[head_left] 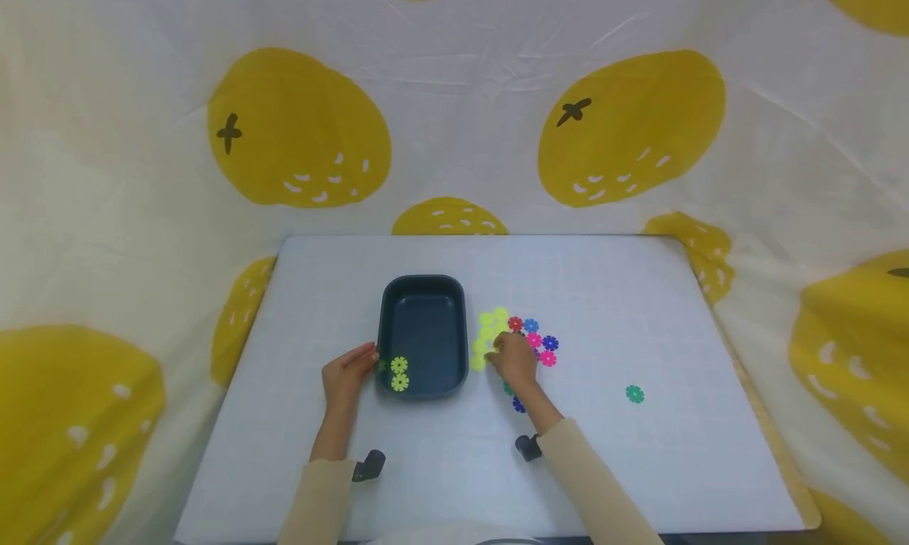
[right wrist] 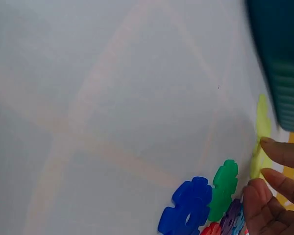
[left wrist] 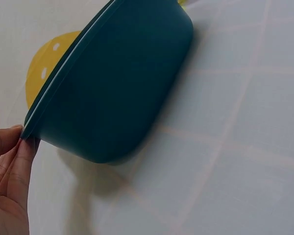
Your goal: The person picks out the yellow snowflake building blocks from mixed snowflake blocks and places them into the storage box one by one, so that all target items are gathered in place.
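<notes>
My left hand [head_left: 346, 377] pinches the left rim of a dark teal plastic basin [head_left: 429, 332], thumb on top and fingers below, as the left wrist view shows. Two yellow-green snowflake discs [head_left: 400, 373] lie inside it near the front left. To the basin's right, my right hand [head_left: 516, 361] reaches over a group of yellow-green snowflake discs [head_left: 486, 333]. Its thumb and forefinger are spread apart at a yellow-green disc [right wrist: 258, 159] in the right wrist view, seemingly touching it. The hand hides part of the group.
Beside the right hand lie red [head_left: 515, 323], blue [head_left: 531, 325], pink [head_left: 548, 359] and dark blue discs [head_left: 550, 343]. One green disc [head_left: 635, 393] lies apart on the right of the white table [head_left: 682, 466]. A patterned cloth [head_left: 490, 135] hangs behind.
</notes>
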{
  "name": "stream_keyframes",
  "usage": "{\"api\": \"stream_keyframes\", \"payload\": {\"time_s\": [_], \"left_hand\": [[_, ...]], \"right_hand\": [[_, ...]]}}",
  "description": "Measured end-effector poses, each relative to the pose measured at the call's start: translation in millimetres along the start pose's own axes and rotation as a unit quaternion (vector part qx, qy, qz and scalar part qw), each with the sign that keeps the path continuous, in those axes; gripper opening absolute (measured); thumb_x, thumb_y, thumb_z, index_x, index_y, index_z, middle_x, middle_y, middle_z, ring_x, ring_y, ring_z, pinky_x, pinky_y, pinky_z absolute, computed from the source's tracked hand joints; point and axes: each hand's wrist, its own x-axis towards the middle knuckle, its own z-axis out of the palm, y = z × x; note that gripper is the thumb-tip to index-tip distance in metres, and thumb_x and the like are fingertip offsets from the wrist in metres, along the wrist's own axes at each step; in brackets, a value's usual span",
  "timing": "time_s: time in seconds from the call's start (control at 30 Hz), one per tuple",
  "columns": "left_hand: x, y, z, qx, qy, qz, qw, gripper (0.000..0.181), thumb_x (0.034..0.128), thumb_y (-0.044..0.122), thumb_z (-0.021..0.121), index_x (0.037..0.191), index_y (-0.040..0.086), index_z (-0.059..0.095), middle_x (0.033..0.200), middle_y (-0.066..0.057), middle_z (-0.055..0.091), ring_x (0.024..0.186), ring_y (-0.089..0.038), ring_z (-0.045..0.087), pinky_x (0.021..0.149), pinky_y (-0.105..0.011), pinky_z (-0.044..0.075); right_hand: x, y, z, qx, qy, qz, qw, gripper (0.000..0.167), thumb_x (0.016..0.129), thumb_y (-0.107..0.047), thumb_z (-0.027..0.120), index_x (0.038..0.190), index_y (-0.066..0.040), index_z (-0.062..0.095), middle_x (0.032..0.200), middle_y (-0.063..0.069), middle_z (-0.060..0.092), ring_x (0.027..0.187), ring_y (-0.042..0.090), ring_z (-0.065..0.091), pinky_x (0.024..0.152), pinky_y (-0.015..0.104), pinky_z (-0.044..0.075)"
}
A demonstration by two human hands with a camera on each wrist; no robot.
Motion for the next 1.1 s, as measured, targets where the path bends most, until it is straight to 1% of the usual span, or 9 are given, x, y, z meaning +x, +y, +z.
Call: {"api": "stream_keyframes", "payload": {"time_s": [0.2, 0.5, 0.67, 0.83, 0.9, 0.97, 1.0, 1.03, 1.1], "left_hand": [[0.0, -1.6, -1.1, 0.006, 0.007, -0.002, 1.0000, 0.035, 0.0869, 0.005, 0.074, 0.121, -0.002, 0.068, 0.125, -0.020, 0.067, 0.090, 0.004, 0.067, 0.081, -0.012, 0.055], [0.3, -2.7, -1.2, 0.002, 0.008, -0.002, 1.0000, 0.034, 0.0876, 0.005, 0.073, 0.120, -0.002, 0.068, 0.125, -0.021, 0.067, 0.087, 0.006, 0.067, 0.081, -0.012, 0.055], [-0.2, -3.3, -1.8, 0.003, 0.007, -0.003, 1.0000, 0.033, 0.0878, 0.006, 0.073, 0.120, -0.001, 0.068, 0.125, -0.020, 0.067, 0.087, 0.006, 0.067, 0.082, -0.012, 0.055], [-0.7, -3.7, -1.6, 0.005, 0.010, 0.002, 0.9999, 0.034, 0.0871, 0.006, 0.074, 0.120, -0.002, 0.069, 0.124, -0.020, 0.068, 0.088, 0.005, 0.068, 0.081, -0.012, 0.055], [-0.8, -3.5, -1.7, 0.004, 0.010, 0.003, 0.9999, 0.035, 0.0869, 0.006, 0.074, 0.120, -0.003, 0.068, 0.124, -0.021, 0.068, 0.089, 0.004, 0.068, 0.081, -0.012, 0.055], [-0.9, -2.9, -1.4, 0.003, 0.010, 0.001, 0.9999, 0.035, 0.0869, 0.007, 0.074, 0.120, -0.003, 0.068, 0.124, -0.020, 0.068, 0.090, 0.004, 0.068, 0.080, -0.011, 0.055], [-0.8, -2.6, -1.1, 0.001, 0.009, 0.000, 1.0000, 0.035, 0.0869, 0.007, 0.074, 0.120, -0.002, 0.068, 0.124, -0.020, 0.068, 0.090, 0.004, 0.068, 0.080, -0.011, 0.055], [-0.7, -2.1, -0.6, 0.001, 0.008, 0.000, 1.0000, 0.035, 0.0871, 0.006, 0.074, 0.120, -0.002, 0.068, 0.125, -0.020, 0.067, 0.090, 0.004, 0.068, 0.081, -0.011, 0.055], [-0.9, -0.9, 0.2, -0.001, 0.005, -0.001, 1.0000, 0.035, 0.0875, 0.006, 0.074, 0.121, -0.002, 0.068, 0.126, -0.020, 0.067, 0.092, 0.003, 0.068, 0.081, -0.012, 0.055]], "right_hand": [[-2.0, -3, 1, -0.006, -0.007, -0.003, 1.0000, 0.025, 0.079, -0.011, 0.080, 0.099, 0.001, 0.070, 0.096, 0.015, 0.070, 0.090, 0.030, 0.066, 0.082, 0.043, 0.059], [0.0, -6, 2, 0.005, -0.024, 0.022, 0.9994, 0.026, 0.081, -0.008, 0.078, 0.102, 0.004, 0.068, 0.098, 0.017, 0.069, 0.091, 0.032, 0.066, 0.082, 0.043, 0.059], [0.0, -5, 4, 0.003, -0.025, 0.029, 0.9992, 0.025, 0.082, -0.009, 0.077, 0.102, 0.003, 0.067, 0.097, 0.015, 0.066, 0.089, 0.028, 0.063, 0.082, 0.040, 0.059], [-2.1, -3, 5, 0.027, -0.023, 0.038, 0.9987, 0.022, 0.082, -0.010, 0.078, 0.095, -0.001, 0.062, 0.088, 0.012, 0.063, 0.078, 0.024, 0.059, 0.070, 0.035, 0.057], [-2.2, -1, 4, 0.062, -0.028, 0.053, 0.9963, 0.022, 0.081, -0.011, 0.078, 0.093, -0.001, 0.063, 0.088, 0.013, 0.064, 0.075, 0.022, 0.060, 0.065, 0.032, 0.056], [-1.1, 2, 1, 0.122, -0.042, 0.090, 0.9875, 0.023, 0.081, -0.013, 0.079, 0.094, 0.001, 0.067, 0.091, 0.014, 0.066, 0.075, 0.021, 0.063, 0.063, 0.029, 0.058], [-0.3, 4, -1, 0.161, -0.053, 0.114, 0.9790, 0.024, 0.081, -0.013, 0.079, 0.097, 0.001, 0.069, 0.094, 0.015, 0.067, 0.075, 0.021, 0.066, 0.064, 0.028, 0.059], [0.8, 6, -4, 0.201, -0.065, 0.140, 0.9672, 0.025, 0.082, -0.014, 0.080, 0.100, 0.002, 0.070, 0.097, 0.016, 0.068, 0.076, 0.021, 0.068, 0.065, 0.027, 0.060], [3.2, 8, -10, 0.272, -0.090, 0.200, 0.9369, 0.030, 0.083, -0.017, 0.080, 0.107, -0.001, 0.072, 0.103, 0.017, 0.071, 0.077, 0.021, 0.072, 0.068, 0.025, 0.061]]}}
